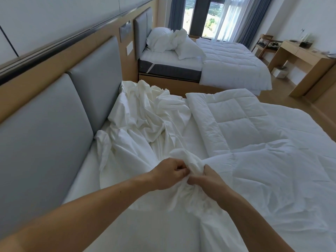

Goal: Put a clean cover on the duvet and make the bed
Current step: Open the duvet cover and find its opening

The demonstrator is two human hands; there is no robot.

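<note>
Grip check: left hand [169, 174] and right hand [209, 180] sat together, both pinching 1 bunch of cover [141, 115]. Rest of cover trailed ahead-left of them; duvet [245, 124] lay ahead-right, its corner just beside right hand, so right hand was nearer.

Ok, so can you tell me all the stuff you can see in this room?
headboard: one, grey padded, left
duvet cover: one, white, crumpled beside headboard
duvet: one, white quilted, right of duvet cover
far bed: one, white bedding, behind
pillows: at least two, white, on far bed
desk: one, wooden, far right
curtains: blue-grey, top of view
left hand: grips duvet cover
right hand: grips duvet cover
</note>
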